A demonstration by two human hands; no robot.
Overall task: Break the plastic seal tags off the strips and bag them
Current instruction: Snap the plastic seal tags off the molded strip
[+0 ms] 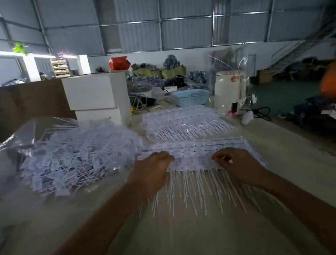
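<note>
A single wide-angle head view looks forward and slightly down along the tabletop (196, 239) from its near edge, close above the forearms; the far edge, the white wall and the metal roof fill the upper half, bent by the lens

I hold a flat strip stack (199, 152) of white seal tags, tails toward me; loose tags (78, 156) lie heaped left of my grip, in the clear bag (22, 139).
</note>
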